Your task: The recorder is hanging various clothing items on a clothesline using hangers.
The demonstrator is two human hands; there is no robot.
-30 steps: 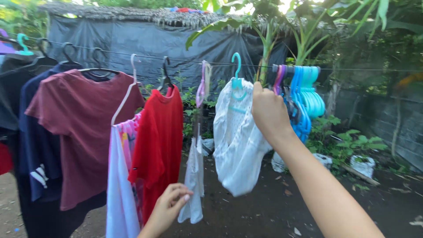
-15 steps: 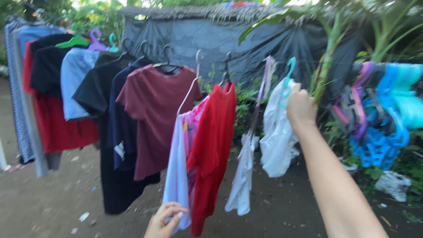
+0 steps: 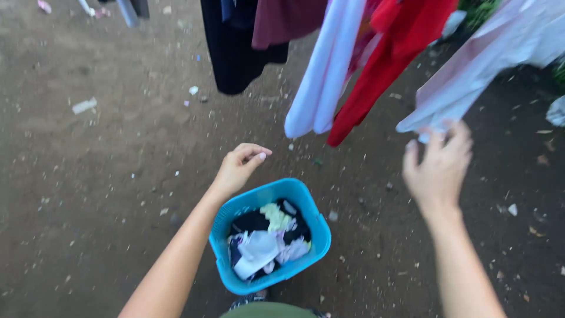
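I look down at bare dirt ground. A blue plastic basket (image 3: 315,227) stands at my feet, holding a jumble of white, black and pale yellow clothes (image 3: 265,238). My left hand (image 3: 238,166) hovers just above the basket's far rim, fingers loosely curled, holding nothing. My right hand (image 3: 438,165) is raised to the right with fingers spread, empty, just below the hem of a pale hanging garment (image 3: 477,70). A red garment (image 3: 391,65) and a white one (image 3: 323,76) hang above the basket.
Dark and maroon garments (image 3: 253,41) hang at the top of the view. Bits of litter (image 3: 83,105) and dry leaves dot the dirt ground (image 3: 106,176). A white object (image 3: 556,112) lies at the right edge.
My view has dropped from the clothesline to the ground and basket. My right hand has let go of the teal hanger and come down. My left hand stays low.
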